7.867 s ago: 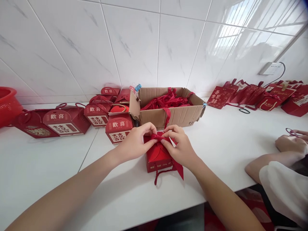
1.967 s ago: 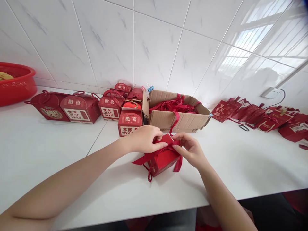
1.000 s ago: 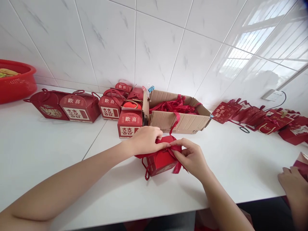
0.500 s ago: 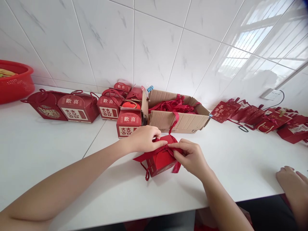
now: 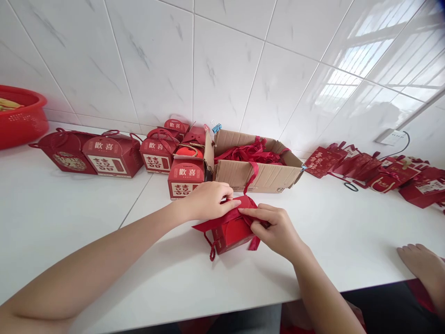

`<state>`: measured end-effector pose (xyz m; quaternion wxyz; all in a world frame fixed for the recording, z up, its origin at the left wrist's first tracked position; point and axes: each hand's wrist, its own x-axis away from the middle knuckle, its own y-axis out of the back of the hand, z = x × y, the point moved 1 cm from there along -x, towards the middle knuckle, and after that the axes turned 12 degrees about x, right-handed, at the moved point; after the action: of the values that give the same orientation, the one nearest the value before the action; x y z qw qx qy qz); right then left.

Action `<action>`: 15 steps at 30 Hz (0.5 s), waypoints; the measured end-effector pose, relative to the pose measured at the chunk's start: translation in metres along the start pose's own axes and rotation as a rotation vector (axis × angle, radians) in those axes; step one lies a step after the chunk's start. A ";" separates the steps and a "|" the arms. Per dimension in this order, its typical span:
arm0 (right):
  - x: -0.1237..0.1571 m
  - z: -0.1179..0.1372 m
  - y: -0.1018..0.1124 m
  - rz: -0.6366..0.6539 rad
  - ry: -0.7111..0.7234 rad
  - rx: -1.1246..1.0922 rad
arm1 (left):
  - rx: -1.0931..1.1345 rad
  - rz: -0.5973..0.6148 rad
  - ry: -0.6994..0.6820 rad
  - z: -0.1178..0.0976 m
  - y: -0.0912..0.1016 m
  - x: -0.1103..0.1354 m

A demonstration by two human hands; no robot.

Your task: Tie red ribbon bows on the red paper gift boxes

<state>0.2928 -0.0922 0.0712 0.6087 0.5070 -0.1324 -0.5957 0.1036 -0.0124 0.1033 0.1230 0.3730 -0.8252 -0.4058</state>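
White tiled wall (image 5: pixel 149 60) at the back, and below it a long white counter (image 5: pixel 167 283)! Against the wall stood an open carton (image 5: pixel 257 178), piled with red ribbons, one strip drooping over its front. Left of that, a huddle of gift boxes (image 5: pixel 111 157); at the far right, a co-worker's hand (image 5: pixel 422 264) rested by the counter's edge.

And the action: a small red box (image 5: pixel 236 234) sat on the counter just in front of the carton, between both hands. The left hand (image 5: pixel 210 202) was nearly closed, its thumb pressing the ribbon (image 5: pixel 201 226) onto the box top. The right hand (image 5: pixel 276 227) was half open, index finger straight, ribbon between finger and thumb; whether pinched, I couldn't tell. Knotting or shaping a bow, by my reckoning! The next move seemed to call for a steady left thumb and an even pull on the loop.
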 end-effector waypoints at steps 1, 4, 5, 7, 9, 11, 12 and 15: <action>0.000 0.000 0.000 0.007 0.013 0.002 | 0.004 0.004 -0.007 0.000 0.000 0.000; 0.001 0.001 0.001 0.028 0.060 0.009 | 0.023 0.027 -0.020 -0.001 0.002 0.001; 0.001 0.001 0.002 0.036 0.075 0.013 | 0.031 0.034 -0.020 -0.002 0.002 0.001; 0.000 0.002 0.003 0.047 0.096 0.024 | 0.052 0.049 -0.010 -0.002 0.004 0.001; 0.000 0.002 0.004 0.053 0.109 0.031 | 0.074 0.064 0.007 -0.002 0.005 0.000; 0.000 0.001 0.005 0.060 0.116 0.032 | 0.079 0.070 0.016 -0.002 0.004 0.000; 0.000 0.001 0.005 0.067 0.116 0.033 | 0.073 0.064 0.015 -0.001 0.004 -0.001; 0.000 0.001 0.005 0.091 0.113 0.042 | 0.041 0.023 0.016 -0.001 0.002 -0.001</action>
<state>0.2954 -0.0937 0.0752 0.6307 0.5461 -0.1331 -0.5350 0.1040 -0.0113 0.1051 0.1267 0.3691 -0.8365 -0.3846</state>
